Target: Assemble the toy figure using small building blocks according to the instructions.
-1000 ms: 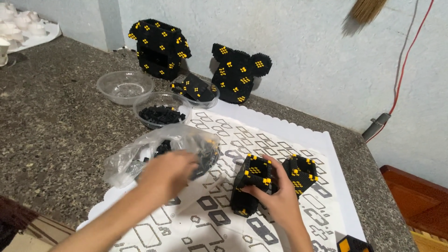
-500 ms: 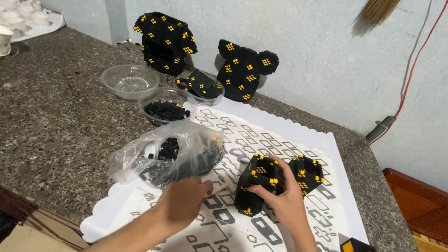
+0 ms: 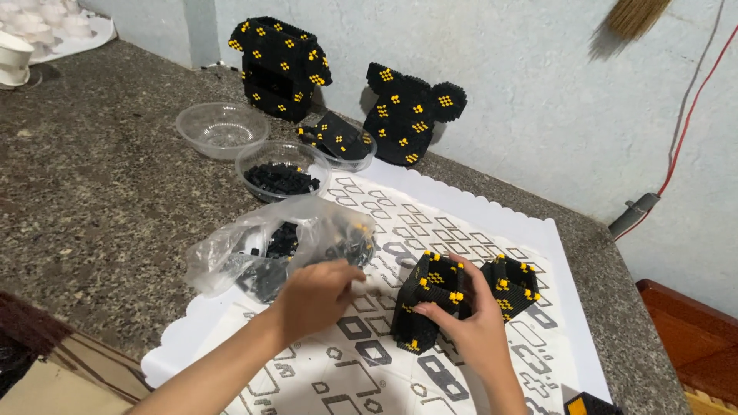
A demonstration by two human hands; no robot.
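Note:
My right hand (image 3: pixel 469 327) grips a black block-built model with yellow studs (image 3: pixel 427 296), which stands on a white patterned mat (image 3: pixel 477 223). A similar black and yellow part (image 3: pixel 513 284) sits right beside it, touching or nearly so. My left hand (image 3: pixel 315 292) hovers with curled fingers at the near edge of a clear plastic bag of small black bricks (image 3: pixel 269 246). Whether its fingertips pinch a brick is hidden.
Behind the bag are a clear bowl of black bricks (image 3: pixel 247 160), an empty clear bowl (image 3: pixel 221 129) and a bowl holding a flat black-yellow piece (image 3: pixel 338 140). Two built black-yellow figures (image 3: pixel 280 65) (image 3: pixel 407 111) stand at the wall. The stone counter (image 3: pixel 92 207) drops off at the near left.
My left hand drew out of the plastic bag toward me, then moved right to the bag's near edge. The right hand kept its hold on the model.

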